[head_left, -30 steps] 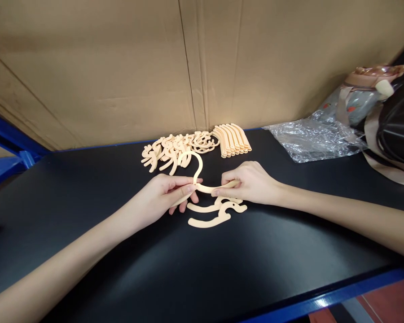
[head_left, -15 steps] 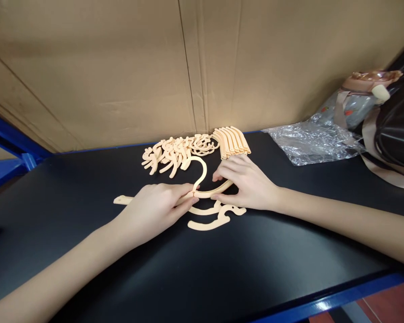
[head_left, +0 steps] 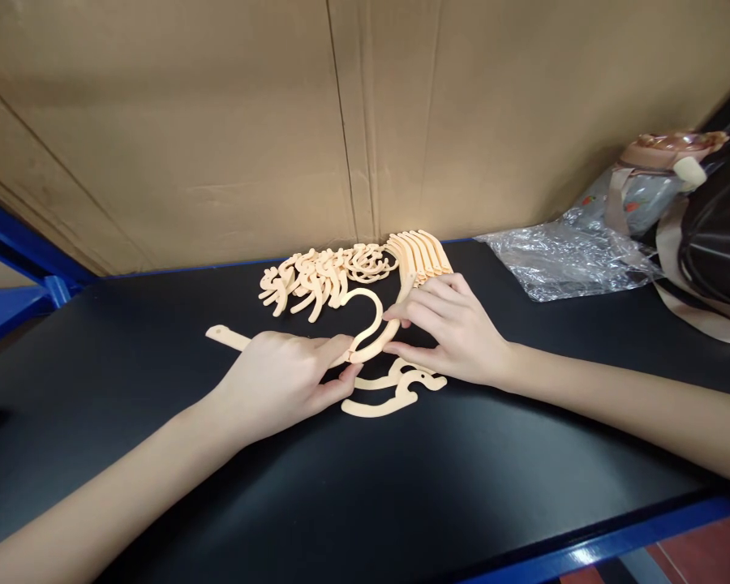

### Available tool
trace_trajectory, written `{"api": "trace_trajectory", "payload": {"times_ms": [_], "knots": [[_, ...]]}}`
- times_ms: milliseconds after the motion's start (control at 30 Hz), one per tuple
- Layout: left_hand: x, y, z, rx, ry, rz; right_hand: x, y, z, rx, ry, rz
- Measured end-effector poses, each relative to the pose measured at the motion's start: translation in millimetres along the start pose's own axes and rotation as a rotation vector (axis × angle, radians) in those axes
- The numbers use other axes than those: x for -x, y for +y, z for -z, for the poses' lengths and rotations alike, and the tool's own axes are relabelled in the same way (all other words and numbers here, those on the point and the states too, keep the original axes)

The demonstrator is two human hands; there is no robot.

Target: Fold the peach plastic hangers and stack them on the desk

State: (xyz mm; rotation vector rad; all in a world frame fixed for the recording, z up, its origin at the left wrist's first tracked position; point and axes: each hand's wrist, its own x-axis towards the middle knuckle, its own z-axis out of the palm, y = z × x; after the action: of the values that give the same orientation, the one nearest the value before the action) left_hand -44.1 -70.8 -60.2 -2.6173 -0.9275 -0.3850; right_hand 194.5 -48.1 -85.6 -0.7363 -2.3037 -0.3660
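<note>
A beige plastic clothes hanger (head_left: 374,347) with a curved hook is held between both hands, above the black tabletop. My left hand (head_left: 295,369) is closed around its left arm, fingertips at the joint under the hook; the arm's flat end sticks out to the left. With thumb and fingers my right hand (head_left: 453,328) grips the hanger's right arm, which slants up and away. Two loose curved hanger pieces (head_left: 380,405) lie just below the hands, partly overlapping. Fingers hide part of the joint.
Behind the hands lie a heap of beige hook-shaped pieces (head_left: 307,280) and a row of curved arm pieces (head_left: 422,253), against a cardboard wall (head_left: 219,146). At right are a crumpled clear plastic bag (head_left: 572,255), a strapped bottle (head_left: 645,182) and a dark bag (head_left: 723,235).
The hanger's right arm has swung upward toward the hook, with my right hand still on it. The hook has shifted slightly right. My left hand stays nearly in place.
</note>
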Motion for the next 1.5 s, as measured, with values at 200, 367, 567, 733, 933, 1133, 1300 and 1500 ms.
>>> {"api": "trace_trajectory", "payload": {"times_ms": [200, 367, 567, 733, 933, 1133, 1300, 1500], "knots": [[0.5, 0.6, -0.3, 0.037, 0.023, -0.040, 0.7, 1.5, -1.0, -0.136, -0.080, 0.045], [1.3, 0.7, -3.6, 0.031, -0.010, -0.041, -0.3, 1.5, -0.5, -0.233, -0.146, -0.036], [0.4, -1.5, -2.4, 0.054, 0.010, -0.026, -2.4, 10.0, -4.5, -0.318, -0.117, -0.387], [-3.5, -8.9, -4.6, 0.027, -0.023, -0.060, -0.8, 13.7, -8.2, -0.317, -0.119, -0.488], [-3.6, -13.4, -10.6, 0.039, -0.022, -0.015, 0.4, 13.2, -8.2, -0.298, -0.158, -0.478], [-2.8, -10.6, -15.1, 0.084, -0.097, 0.040, 0.7, 13.0, -11.6, -0.307, -0.249, -0.356], [-1.3, -11.1, -18.7, 0.176, -0.107, 0.036, 2.4, 15.0, -14.0, -0.320, -0.279, -0.339], [0.4, -9.0, -18.3, 0.381, -0.068, 0.137, 3.1, 19.2, -13.8, -0.424, -0.249, -0.437]]}}
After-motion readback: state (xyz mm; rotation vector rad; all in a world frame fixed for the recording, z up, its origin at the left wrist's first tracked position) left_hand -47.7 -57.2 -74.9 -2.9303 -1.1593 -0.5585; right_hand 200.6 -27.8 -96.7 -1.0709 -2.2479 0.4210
